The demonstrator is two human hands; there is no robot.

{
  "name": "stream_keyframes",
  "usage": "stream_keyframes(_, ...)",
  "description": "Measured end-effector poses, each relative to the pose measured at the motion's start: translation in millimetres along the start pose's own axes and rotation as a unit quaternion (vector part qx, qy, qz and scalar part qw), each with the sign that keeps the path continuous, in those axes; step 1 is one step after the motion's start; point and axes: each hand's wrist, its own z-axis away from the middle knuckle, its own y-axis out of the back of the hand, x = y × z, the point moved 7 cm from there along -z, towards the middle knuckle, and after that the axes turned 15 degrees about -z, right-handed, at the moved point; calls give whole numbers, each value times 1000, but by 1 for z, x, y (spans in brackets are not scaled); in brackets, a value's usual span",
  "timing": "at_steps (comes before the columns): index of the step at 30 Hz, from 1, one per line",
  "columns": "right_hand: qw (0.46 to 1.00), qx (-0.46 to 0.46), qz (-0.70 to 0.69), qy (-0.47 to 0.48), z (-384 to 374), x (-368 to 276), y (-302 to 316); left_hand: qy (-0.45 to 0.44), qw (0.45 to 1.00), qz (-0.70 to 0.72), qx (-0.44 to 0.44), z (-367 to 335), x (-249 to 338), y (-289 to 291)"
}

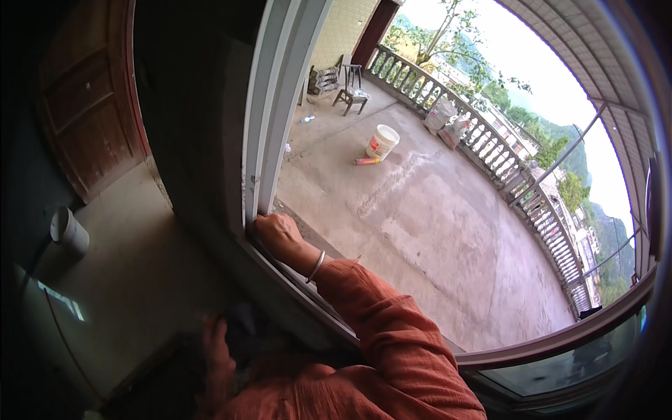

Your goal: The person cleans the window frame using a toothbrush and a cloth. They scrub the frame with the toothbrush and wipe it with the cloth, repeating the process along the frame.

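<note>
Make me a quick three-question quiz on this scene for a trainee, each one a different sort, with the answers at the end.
1. Multiple choice: which thing is the right hand's grip closest to?
A) the chair
B) the window frame
C) the railing
2. True or false: the white bucket outside stands upright.
3. Short answer: what circles the right wrist, between the hand and the rust-red sleeve?

Key:
1. B, the window frame.
2. True.
3. A silver-coloured bracelet.
</note>
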Motion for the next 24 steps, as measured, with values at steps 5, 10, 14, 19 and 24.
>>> stream_keyframes(5,995,-31,98,11,-2,0,7,-26,996,3,-84,-4,30,3)
stream_keyframes(10,991,-34,97,86,-4,11,10,2,998,52,-18,-23,0,19)
stream_keyframes(14,991,21,86,103,5,20,12,-19,996,81,-31,-36,-7,17)
stream_keyframes(19,996,-30,81,-8,-2,21,4,-7,996,84,-27,-46,-7,26)
stream_keyframes(24,991,9,20,-133,-6,26,8,10,995,92,-48,-52,-6,28)
